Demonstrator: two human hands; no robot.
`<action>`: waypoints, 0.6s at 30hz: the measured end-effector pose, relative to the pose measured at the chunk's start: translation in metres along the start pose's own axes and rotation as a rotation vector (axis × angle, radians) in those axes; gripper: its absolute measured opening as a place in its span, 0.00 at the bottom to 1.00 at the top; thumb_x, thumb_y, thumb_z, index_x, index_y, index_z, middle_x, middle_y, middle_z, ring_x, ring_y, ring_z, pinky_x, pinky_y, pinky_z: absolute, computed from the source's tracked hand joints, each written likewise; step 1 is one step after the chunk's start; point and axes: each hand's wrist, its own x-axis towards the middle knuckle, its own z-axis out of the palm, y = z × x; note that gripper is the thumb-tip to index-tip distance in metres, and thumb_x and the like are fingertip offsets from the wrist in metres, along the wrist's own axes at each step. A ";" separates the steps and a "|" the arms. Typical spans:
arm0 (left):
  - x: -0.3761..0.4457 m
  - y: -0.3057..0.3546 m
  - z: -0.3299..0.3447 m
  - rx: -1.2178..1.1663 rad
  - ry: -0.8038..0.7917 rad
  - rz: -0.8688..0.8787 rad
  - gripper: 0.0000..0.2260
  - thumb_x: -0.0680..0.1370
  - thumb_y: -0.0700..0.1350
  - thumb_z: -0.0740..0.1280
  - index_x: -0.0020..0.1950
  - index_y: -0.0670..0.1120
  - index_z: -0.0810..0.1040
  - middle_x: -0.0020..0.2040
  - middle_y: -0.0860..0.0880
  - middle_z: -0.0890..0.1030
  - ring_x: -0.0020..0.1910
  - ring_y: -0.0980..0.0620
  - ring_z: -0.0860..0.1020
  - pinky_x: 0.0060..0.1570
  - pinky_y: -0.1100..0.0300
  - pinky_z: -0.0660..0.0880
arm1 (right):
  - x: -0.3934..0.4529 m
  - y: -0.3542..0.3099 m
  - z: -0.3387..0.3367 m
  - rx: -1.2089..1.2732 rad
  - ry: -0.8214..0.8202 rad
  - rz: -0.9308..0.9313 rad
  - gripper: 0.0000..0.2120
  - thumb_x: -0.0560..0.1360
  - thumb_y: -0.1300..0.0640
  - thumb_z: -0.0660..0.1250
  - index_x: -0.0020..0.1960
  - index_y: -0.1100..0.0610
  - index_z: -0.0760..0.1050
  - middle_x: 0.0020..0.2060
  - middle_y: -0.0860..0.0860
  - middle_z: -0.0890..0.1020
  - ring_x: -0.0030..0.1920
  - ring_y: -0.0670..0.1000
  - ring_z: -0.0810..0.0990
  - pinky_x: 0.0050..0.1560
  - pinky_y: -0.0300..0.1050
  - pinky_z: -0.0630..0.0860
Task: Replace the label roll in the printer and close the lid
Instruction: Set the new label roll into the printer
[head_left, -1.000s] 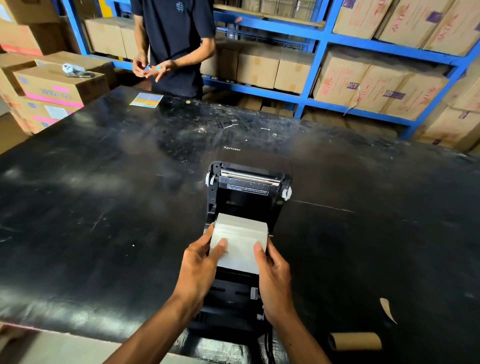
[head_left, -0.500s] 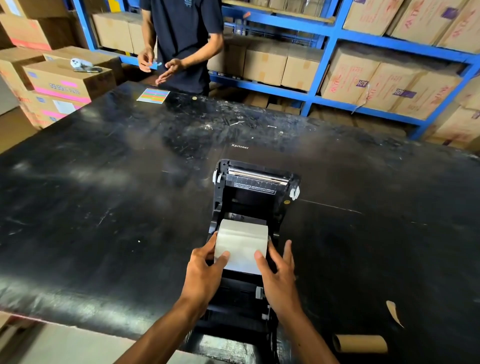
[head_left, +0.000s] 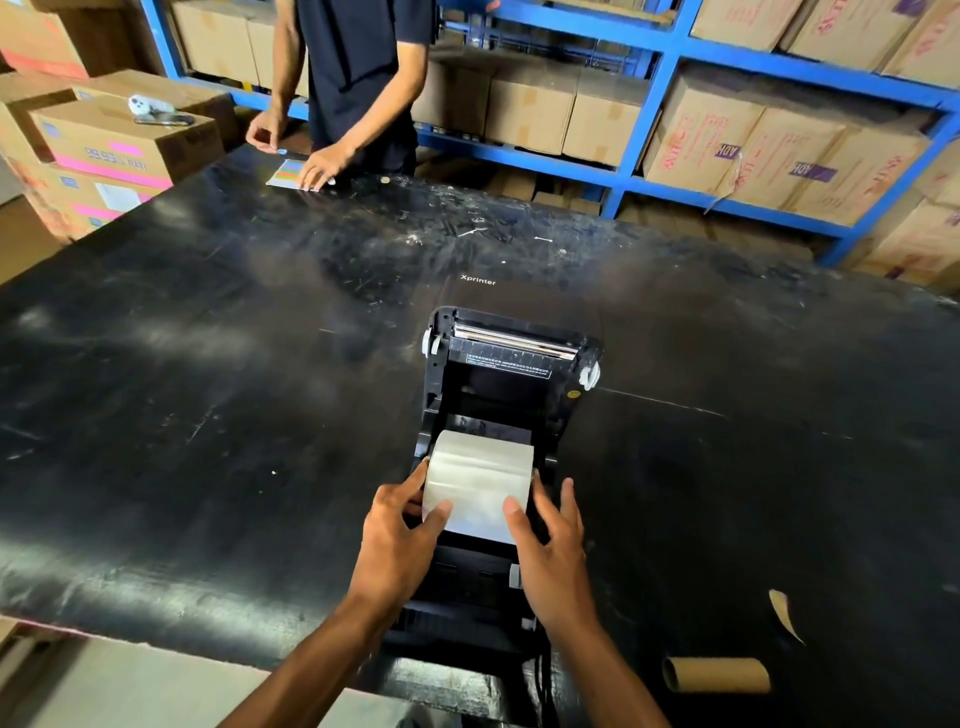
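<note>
- Both ends of the white label roll (head_left: 478, 486) are gripped: the left hand (head_left: 397, 540) is closed on its left end, thumb laid over the front face, and the right hand (head_left: 550, 551) is closed on its right end, thumb likewise on the front face, remaining fingers spread along the printer's side.
- Seen from the head camera, the roll is held in the open bay of the black printer (head_left: 467, 582), between the bay's side walls; whether it is fully seated cannot be told.
- Behind the roll, the printer's lid (head_left: 511, 353) is raised and tilted back, with a metal bar and a white-lettered sticker shown on its inner face.
- The printer is set on a scuffed black table (head_left: 208, 389), close to the near edge.
- To the right of the printer, near the same edge, an empty cardboard core (head_left: 717, 674) is laid on its side, well apart from the printer; a torn brown paper scrap (head_left: 784, 613) is seen just beyond it.
- Across the table from the printer, a second person (head_left: 363, 62) in a dark shirt is seen, one hand pressed on a multicoloured sheet (head_left: 288, 174).
- Beyond the printer, blue shelving (head_left: 670, 88) loaded with cardboard boxes (head_left: 727, 130) is visible.
</note>
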 end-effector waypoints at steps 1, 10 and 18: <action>0.000 -0.001 0.000 0.001 0.003 0.000 0.22 0.78 0.42 0.68 0.71 0.54 0.72 0.52 0.44 0.75 0.49 0.49 0.79 0.57 0.47 0.78 | 0.000 -0.001 0.000 0.004 0.002 0.004 0.26 0.76 0.42 0.61 0.72 0.42 0.61 0.77 0.45 0.44 0.77 0.48 0.43 0.74 0.63 0.51; 0.006 -0.007 0.000 0.014 0.014 0.027 0.22 0.77 0.41 0.69 0.71 0.52 0.73 0.52 0.46 0.75 0.48 0.52 0.80 0.51 0.62 0.75 | -0.005 0.008 0.004 0.052 0.020 0.058 0.25 0.75 0.41 0.62 0.71 0.43 0.63 0.77 0.44 0.43 0.77 0.48 0.43 0.74 0.64 0.52; 0.007 -0.014 -0.001 -0.097 0.007 0.040 0.22 0.76 0.39 0.70 0.69 0.52 0.75 0.51 0.42 0.79 0.48 0.48 0.81 0.49 0.60 0.78 | -0.001 0.001 0.005 0.051 0.051 -0.051 0.25 0.76 0.43 0.62 0.72 0.42 0.62 0.77 0.42 0.43 0.76 0.45 0.42 0.75 0.62 0.51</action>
